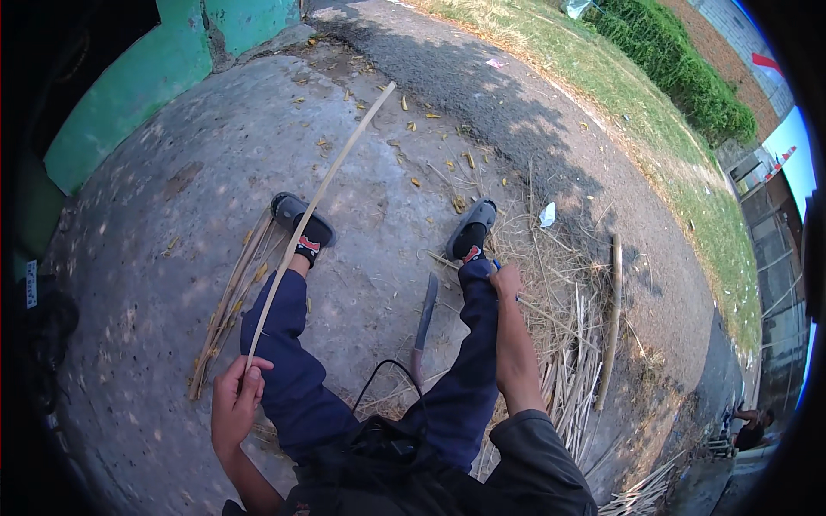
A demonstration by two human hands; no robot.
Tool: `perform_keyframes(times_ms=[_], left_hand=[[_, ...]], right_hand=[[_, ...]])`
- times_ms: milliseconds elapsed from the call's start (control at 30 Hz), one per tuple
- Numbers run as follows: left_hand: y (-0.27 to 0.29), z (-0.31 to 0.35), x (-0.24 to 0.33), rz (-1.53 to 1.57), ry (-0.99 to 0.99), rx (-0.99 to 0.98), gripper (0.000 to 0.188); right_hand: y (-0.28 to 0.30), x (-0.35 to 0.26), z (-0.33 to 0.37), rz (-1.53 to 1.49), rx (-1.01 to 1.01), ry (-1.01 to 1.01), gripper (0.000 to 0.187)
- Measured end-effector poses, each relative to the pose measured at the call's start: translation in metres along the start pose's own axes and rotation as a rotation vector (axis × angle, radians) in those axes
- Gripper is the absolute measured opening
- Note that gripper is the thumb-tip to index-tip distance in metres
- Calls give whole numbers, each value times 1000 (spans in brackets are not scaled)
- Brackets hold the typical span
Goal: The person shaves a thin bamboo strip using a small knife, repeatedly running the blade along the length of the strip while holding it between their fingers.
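My left hand pinches the lower end of a long, pale bamboo strip. The strip slants up and away past my left leg, its far end beyond my sandals. By my right shin, my right hand is closed; a bit of blue shows at its fingers, too small to name, and the rest of what it grips is hidden. Between my legs a machete with a dark blade lies on the concrete, its handle toward me.
Longer split bamboo pieces lie left of my left leg. To my right spreads a heap of thin strips, with shavings around it and a thick stick alongside. A green wall stands far left. Another person sits at far right.
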State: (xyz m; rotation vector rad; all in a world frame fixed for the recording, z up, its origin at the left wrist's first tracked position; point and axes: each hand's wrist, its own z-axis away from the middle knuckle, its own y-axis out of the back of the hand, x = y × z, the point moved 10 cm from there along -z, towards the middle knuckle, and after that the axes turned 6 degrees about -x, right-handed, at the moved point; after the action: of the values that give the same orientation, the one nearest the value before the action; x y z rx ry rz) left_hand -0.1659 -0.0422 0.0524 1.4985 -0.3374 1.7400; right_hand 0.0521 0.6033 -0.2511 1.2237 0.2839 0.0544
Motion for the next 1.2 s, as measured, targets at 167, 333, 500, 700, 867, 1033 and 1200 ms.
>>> perform_keyframes(times_ms=[167, 333, 500, 700, 867, 1033, 1200], left_hand=[[-3, -10, -9, -7, -1, -13, 25], [0, -4, -13, -24, 68, 14, 24], [-5, -16, -2, -32, -5, 30, 25], [-6, -1, -3, -35, 2, 24, 25], [-13, 4, 8, -20, -37, -5, 24], [-4, 16, 1, 3, 4, 28, 24], [-5, 17, 1, 6, -39, 10, 26]], right_hand=[[-6, 6, -53, 79, 6, 1, 37], [24, -49, -28, -77, 226, 85, 29], [18, 7, -30, 27, 169, 4, 41], [22, -35, 15, 81, 62, 158, 49], [0, -8, 2, 211, -2, 177, 45], [1, -42, -5, 308, 20, 323, 37], [43, 12, -3, -25, 171, -41, 34]])
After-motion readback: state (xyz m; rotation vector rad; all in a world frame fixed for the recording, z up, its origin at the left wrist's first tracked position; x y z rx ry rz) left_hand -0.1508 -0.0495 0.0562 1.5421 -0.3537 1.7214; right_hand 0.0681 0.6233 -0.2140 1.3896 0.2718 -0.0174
